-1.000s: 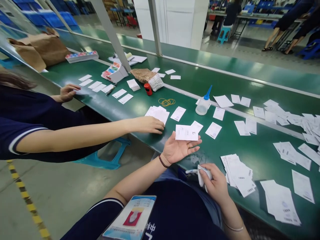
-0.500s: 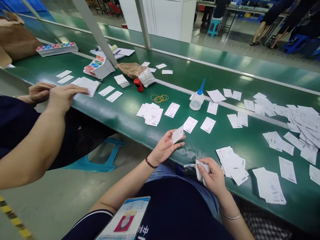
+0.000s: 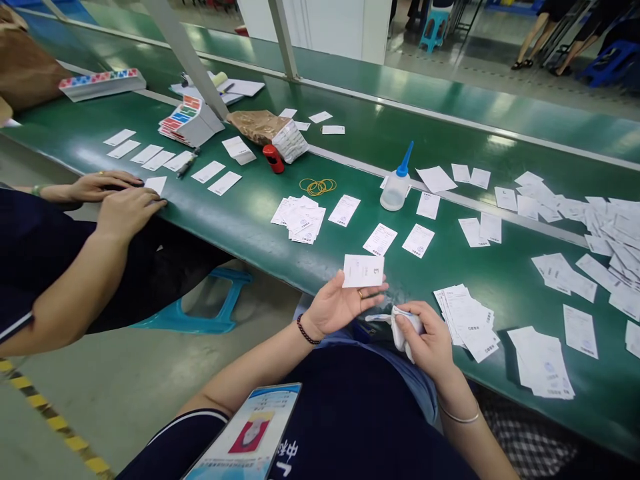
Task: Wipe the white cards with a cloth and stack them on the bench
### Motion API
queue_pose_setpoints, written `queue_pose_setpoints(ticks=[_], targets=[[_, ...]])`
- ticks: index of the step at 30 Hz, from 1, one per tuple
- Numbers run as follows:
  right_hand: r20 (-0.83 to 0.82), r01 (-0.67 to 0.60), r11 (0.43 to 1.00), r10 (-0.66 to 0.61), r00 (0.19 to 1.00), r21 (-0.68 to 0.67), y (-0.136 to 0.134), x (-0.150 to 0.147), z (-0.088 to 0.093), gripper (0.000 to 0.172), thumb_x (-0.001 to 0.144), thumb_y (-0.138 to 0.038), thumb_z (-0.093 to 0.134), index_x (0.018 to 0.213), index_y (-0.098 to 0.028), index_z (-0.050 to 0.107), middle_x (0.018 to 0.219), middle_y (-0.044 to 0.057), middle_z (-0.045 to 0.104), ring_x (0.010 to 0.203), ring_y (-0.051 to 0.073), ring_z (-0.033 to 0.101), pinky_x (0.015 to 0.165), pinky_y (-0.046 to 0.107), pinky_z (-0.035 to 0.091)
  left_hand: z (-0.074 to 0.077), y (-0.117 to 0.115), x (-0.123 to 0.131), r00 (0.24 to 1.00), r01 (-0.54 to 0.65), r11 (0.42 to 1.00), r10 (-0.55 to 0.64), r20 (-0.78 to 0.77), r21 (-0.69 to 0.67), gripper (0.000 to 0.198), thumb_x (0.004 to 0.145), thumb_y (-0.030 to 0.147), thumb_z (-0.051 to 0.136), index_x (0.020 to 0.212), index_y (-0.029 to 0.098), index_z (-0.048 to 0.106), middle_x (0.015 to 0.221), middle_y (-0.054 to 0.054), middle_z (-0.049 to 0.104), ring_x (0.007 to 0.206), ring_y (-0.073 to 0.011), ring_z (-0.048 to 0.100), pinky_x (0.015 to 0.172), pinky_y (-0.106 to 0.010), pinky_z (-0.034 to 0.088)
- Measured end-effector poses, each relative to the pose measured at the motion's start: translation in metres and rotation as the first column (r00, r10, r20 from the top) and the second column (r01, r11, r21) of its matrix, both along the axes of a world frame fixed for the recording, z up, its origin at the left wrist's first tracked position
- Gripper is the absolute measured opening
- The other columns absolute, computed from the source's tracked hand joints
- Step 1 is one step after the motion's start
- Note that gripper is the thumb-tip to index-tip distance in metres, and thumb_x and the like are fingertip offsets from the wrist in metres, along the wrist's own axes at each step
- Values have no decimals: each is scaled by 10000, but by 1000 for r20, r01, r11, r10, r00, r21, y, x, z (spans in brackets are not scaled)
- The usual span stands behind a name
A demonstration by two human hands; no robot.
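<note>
A white printed card point(image 3: 363, 271) is held up by my left hand point(image 3: 343, 303), palm turned upward at the bench edge. My right hand point(image 3: 425, 337) grips a crumpled white cloth point(image 3: 404, 330), one end of which sticks out to the left. Just beyond the left hand, two printed cards point(image 3: 380, 239) lie apart on the green bench point(image 3: 240, 227). Right of my right hand is a fanned pile of cards point(image 3: 467, 323), with another card stack point(image 3: 543, 363) farther right. A loose pile of cards point(image 3: 303, 220) sits to the left, near yellow rubber bands point(image 3: 317, 187).
A clear bottle with a blue nozzle point(image 3: 396, 187) stands mid-bench. A red stamp point(image 3: 273, 159) is beside a brown paper bag point(image 3: 257, 132). At left are a co-worker's hands point(image 3: 125, 203) and a teal stool point(image 3: 200, 310). Many cards point(image 3: 620, 233) heap at right.
The card in my left hand has turned so its printed face shows. My right hand has hardly moved. The co-worker's hands have lowered to the bench, where more cards show.
</note>
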State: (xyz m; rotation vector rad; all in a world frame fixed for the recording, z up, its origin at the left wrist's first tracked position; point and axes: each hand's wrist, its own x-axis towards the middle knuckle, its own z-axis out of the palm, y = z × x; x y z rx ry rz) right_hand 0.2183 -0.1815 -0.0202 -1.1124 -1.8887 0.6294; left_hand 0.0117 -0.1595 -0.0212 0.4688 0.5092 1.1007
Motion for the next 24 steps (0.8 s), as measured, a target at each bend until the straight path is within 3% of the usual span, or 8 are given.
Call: queue_pose_setpoints(ticks=[2, 5, 8, 13, 16, 19, 21, 24], targets=[[-19, -11, 999, 11, 1000, 33, 3, -5, 9, 92, 912, -216, 588, 987, -208, 641, 896, 48, 678, 808, 162, 658, 725, 291, 556, 1, -4, 8, 983, 80, 994, -66, 174, -72, 662, 808, 607, 621, 1298, 167, 556, 1257, -149, 625, 1162, -292, 588, 1005, -434, 432], [-11, -11, 997, 12, 1000, 77, 8, -11, 20, 109, 907, -200, 592, 1003, -214, 642, 915, 47, 677, 822, 160, 655, 733, 290, 552, -3, -10, 17, 967, 86, 993, -64, 249, -80, 628, 835, 570, 606, 1301, 151, 567, 1247, -145, 640, 1090, -238, 613, 956, -357, 452], [11, 41, 994, -42, 999, 101, 12, -14, 22, 96, 909, -209, 591, 993, -214, 638, 909, 47, 680, 816, 164, 652, 732, 297, 548, -10, -16, 21, 978, 84, 995, -72, 197, -52, 591, 834, 480, 649, 1355, 228, 530, 1310, -92, 610, 1072, -207, 604, 934, -335, 452], [93, 95, 985, -108, 990, 142, 13, -20, 14, 96, 923, -236, 562, 971, -207, 639, 892, 67, 681, 824, 185, 646, 738, 326, 543, -16, -26, 22, 977, 204, 979, -203, 66, -4, 648, 786, 298, 724, 1391, 316, 491, 1351, -32, 577, 1141, -188, 570, 1001, -308, 397], [137, 103, 974, -132, 982, 202, 11, -21, 10, 103, 924, -234, 548, 951, -203, 643, 884, 74, 682, 828, 195, 639, 745, 339, 541, -10, -25, 22, 980, 188, 982, -186, 77, -18, 637, 792, 450, 699, 1366, 236, 525, 1308, -74, 605, 1127, -217, 577, 1006, -337, 405], [166, 68, 969, -109, 980, 236, 7, -23, 8, 94, 916, -208, 557, 946, -210, 646, 887, 63, 686, 826, 190, 634, 754, 332, 535, -3, -20, 24, 988, 145, 989, -143, 52, -34, 684, 796, 680, 580, 1199, 129, 628, 1359, -150, 568, 1162, -290, 564, 973, -390, 439], [176, 69, 966, -115, 978, 247, 5, -26, 6, 106, 916, -198, 552, 951, -215, 651, 887, 63, 683, 812, 187, 632, 750, 329, 533, 1, -18, 28, 993, 116, 991, -115, 13, -67, 639, 830, 693, 521, 1107, 132, 651, 1402, -155, 537, 1216, -317, 543, 983, -418, 442], [175, 115, 961, -163, 971, 252, 1, -32, 3, 130, 922, -201, 534, 947, -218, 661, 866, 69, 664, 797, 192, 626, 752, 335, 533, 4, -19, 37, 998, 55, 993, -57, -13, -103, 569, 892, 640, 469, 1189, 182, 630, 1459, -109, 496, 1335, -299, 465, 1082, -422, 387]])
